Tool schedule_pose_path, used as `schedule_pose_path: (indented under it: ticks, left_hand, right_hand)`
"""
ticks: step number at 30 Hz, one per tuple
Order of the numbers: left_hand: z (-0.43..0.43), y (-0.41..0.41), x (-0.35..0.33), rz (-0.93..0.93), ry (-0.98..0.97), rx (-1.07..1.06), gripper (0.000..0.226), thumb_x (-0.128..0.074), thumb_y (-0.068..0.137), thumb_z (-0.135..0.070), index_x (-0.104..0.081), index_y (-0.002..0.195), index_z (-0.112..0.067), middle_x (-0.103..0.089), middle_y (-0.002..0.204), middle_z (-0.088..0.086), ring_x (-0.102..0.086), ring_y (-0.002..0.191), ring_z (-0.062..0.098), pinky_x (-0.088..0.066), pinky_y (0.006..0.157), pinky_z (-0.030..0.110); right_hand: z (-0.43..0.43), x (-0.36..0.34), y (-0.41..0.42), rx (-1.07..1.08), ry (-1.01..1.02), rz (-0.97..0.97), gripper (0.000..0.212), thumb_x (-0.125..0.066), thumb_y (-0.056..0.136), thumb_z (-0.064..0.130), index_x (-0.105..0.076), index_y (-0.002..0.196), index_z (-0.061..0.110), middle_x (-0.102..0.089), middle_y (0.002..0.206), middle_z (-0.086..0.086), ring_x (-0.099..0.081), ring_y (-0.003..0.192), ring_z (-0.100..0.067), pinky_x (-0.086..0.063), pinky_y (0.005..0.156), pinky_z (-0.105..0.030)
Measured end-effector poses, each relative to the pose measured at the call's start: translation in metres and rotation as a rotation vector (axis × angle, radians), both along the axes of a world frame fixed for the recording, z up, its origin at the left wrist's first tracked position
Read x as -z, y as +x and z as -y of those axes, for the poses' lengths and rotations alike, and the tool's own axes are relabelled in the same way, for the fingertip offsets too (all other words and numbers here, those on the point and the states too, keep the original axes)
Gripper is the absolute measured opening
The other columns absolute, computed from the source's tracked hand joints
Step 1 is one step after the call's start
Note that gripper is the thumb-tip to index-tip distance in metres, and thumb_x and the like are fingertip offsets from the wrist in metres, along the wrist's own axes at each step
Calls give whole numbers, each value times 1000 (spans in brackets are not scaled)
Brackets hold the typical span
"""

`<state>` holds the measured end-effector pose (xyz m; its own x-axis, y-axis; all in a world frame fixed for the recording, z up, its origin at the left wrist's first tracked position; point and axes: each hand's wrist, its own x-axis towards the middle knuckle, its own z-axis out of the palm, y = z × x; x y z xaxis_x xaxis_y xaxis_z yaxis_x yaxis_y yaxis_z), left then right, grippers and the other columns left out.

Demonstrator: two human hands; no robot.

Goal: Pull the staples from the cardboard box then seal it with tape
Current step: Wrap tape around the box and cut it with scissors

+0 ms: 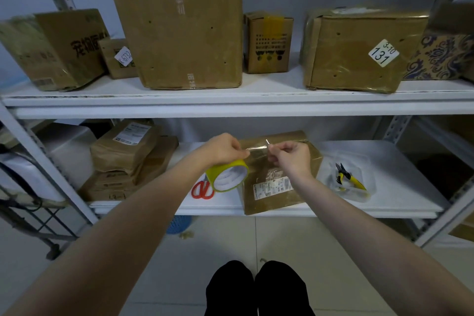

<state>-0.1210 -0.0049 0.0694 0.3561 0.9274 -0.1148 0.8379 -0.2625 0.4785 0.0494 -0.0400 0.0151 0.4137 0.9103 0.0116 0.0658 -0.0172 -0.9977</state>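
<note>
The white lower shelf (pixel 400 161) carries a flat labelled box (pixel 279 187) that reaches its front edge. Red scissors (pixel 202 190) lie just left of the box. To its right stands a clear tray (pixel 359 159) holding yellow-handled pliers (pixel 348 177). At the left end sits a stack of parcels (pixel 128 161), with a white bin (pixel 69 146) beside it. The upper shelf (pixel 272 82) bears a row of cartons: a leaning carton (pixel 51 51), a small tagged carton (pixel 115 61), a big carton (pixel 179 28), a printed carton (pixel 268 42), a carton marked 131 (pixel 354 51) and a patterned carton (pixel 441 56). On the tiled floor (pixel 282 244), under the lower shelf, stands a blue basket (pixel 178 224).
</note>
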Motion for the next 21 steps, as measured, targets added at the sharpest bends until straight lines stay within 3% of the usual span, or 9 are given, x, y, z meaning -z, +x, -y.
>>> schedule_pose_path:
  ticks: [2,5,8,12,17,21]
  left_hand:
    - [-6,-3,-2,108,-7,17,22,-65,87,-31,-74,93,-11,-66,95,1,-59,94,15,-43,79,27]
    - [-18,-7,4,56,26,12,10,-69,83,-27,-75,86,-19,-65,88,-6,-60,89,14,-46,78,26]
    - [-24,-4,10,-93,110,-72,10,-69,77,-33,-69,69,-28,-66,89,-10,-61,89,16,-50,75,29]
    - [-31,6,17,-194,90,-95,13,-70,75,-36,-72,77,-23,-70,88,-5,-63,86,19,-54,78,34]
    - [-44,12,21,-270,63,-120,19,-71,74,-37,-68,72,-18,-64,71,-2,-63,77,21,-47,66,29]
    - [-50,16,23,-283,42,-129,20,-71,73,-38,-69,75,-18,-66,74,-1,-63,79,22,-47,68,29]
  right_hand:
    - [-5,0,5,-9,13,55,16,-73,83,11,-66,68,13,-70,69,-7,-67,57,-13,-52,55,-25]
    - [-11,8,3,-17,13,207,15,-75,82,22,-69,68,21,-72,73,-1,-70,71,-18,-58,72,-40]
    - [-13,14,-1,49,-79,511,15,-72,83,39,-75,83,24,-69,102,6,-63,97,-14,-52,83,-33]
    - [-14,17,-1,46,-80,609,16,-69,86,35,-77,88,21,-73,86,5,-65,82,-15,-44,64,-24]
    - [-18,21,-4,75,-123,636,18,-68,87,37,-78,90,22,-74,83,6,-66,78,-14,-49,62,-25]
    - [-21,22,-5,76,-178,671,19,-67,88,38,-78,90,23,-73,81,6,-66,74,-15,-45,57,-23]
